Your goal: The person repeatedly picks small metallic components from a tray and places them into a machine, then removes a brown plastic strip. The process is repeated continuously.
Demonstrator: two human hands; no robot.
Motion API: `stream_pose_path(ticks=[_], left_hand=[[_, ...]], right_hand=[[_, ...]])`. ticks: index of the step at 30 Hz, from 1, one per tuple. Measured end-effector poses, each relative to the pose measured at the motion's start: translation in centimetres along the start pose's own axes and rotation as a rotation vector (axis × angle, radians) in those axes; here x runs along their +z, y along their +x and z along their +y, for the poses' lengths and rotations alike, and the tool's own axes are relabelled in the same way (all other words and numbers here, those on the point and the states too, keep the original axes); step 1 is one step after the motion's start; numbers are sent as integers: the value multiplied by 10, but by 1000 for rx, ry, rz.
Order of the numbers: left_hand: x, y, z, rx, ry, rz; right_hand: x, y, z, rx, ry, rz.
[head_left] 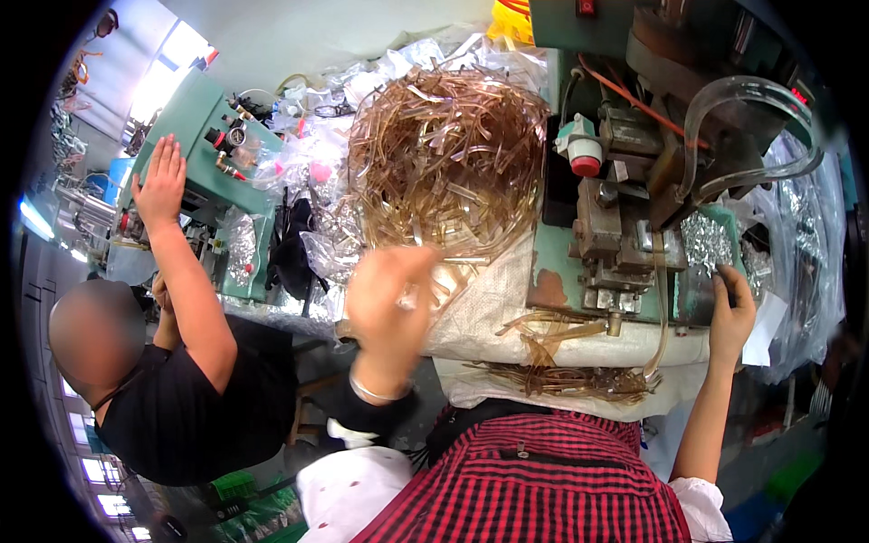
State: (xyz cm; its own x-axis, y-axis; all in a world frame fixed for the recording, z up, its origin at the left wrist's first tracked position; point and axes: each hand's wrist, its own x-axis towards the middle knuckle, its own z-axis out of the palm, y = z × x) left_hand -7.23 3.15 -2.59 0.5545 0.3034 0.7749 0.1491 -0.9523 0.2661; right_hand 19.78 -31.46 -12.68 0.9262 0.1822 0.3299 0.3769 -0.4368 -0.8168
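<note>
My left hand (391, 303) hovers at the front edge of a large heap of brownish, see-through plastic strips (444, 154). It is smeared by motion, so its fingers and anything in them cannot be made out. My right hand (735, 312) is at the front right of a green press machine (625, 217), beside a pile of small silvery metal pieces (708, 240). Its fingers are drawn together; what they pinch, if anything, is hidden. A brown strip (663, 317) hangs down from the press tooling. More strips (566, 380) lie bunched on pale cloth before me.
A red-capped push button (585, 158) stands left of the press tooling, and a clear hose (751, 90) loops at its right. Plastic bags (792, 244) lie far right. At left, a co-worker in black (181, 389) reaches toward another green machine (204, 127).
</note>
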Motion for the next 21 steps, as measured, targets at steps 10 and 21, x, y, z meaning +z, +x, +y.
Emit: stream_pose_path(ticks=[10, 21], left_hand=[[21, -19, -107, 58, 209, -421], [30, -77, -137, -329, 530, -381]], right_hand=[[37, 9, -35, -18, 141, -60], [-16, -34, -24, 49, 230, 92]])
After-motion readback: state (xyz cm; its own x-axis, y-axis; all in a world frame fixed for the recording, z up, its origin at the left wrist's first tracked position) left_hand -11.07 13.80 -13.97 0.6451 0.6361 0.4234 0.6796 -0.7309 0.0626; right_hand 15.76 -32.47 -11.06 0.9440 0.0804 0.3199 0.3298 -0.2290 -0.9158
